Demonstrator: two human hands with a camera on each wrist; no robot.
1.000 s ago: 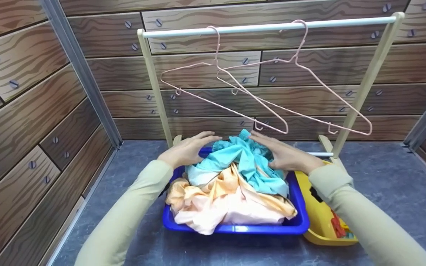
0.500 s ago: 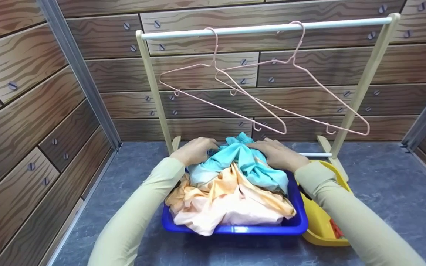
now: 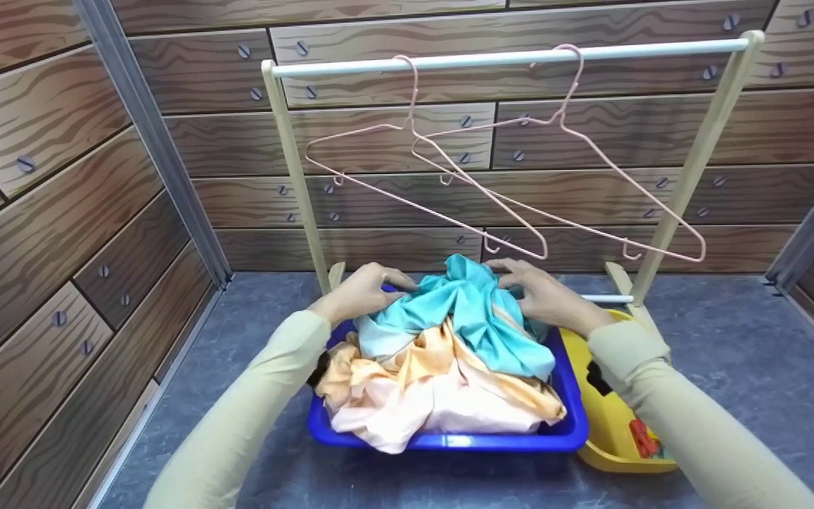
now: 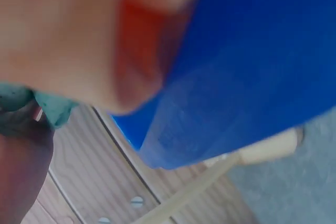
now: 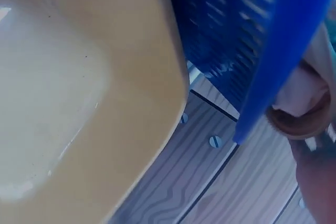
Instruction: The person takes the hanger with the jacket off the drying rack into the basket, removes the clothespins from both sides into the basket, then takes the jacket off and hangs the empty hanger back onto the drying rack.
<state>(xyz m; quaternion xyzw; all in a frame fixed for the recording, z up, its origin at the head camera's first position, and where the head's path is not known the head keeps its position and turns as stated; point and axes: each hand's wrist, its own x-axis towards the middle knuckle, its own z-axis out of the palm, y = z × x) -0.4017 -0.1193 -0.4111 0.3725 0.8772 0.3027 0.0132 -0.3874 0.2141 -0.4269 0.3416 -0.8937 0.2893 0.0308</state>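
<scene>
A blue plastic basket [image 3: 576, 417] holds a heap of clothes. On top is a crumpled teal garment [image 3: 467, 297], with an orange cloth [image 3: 435, 346] and a pale pink cloth [image 3: 442, 410] below it. My left hand [image 3: 363, 291] is at the heap's left side, fingertips near the teal garment, thumb apart from the fingers. At the right side my right hand [image 3: 545, 293] arches beside the same garment, its fingertips partly behind cloth. The left wrist view has my left hand blurred close to the basket. In the right wrist view part of a hand shows near cloth.
A yellow bin [image 3: 608, 424] with small red items [image 3: 641, 437] stands right of the basket. Behind is a clothes rack [image 3: 506, 59] with two pink hangers [image 3: 485, 187] [image 3: 633, 173]. Wood-patterned walls [image 3: 407, 18] enclose the grey floor [image 3: 732, 382].
Both hands closed in on the teal garment half a second ago, and have since moved slightly outward. The garment's upper folds are bunched differently. The basket has stayed in place.
</scene>
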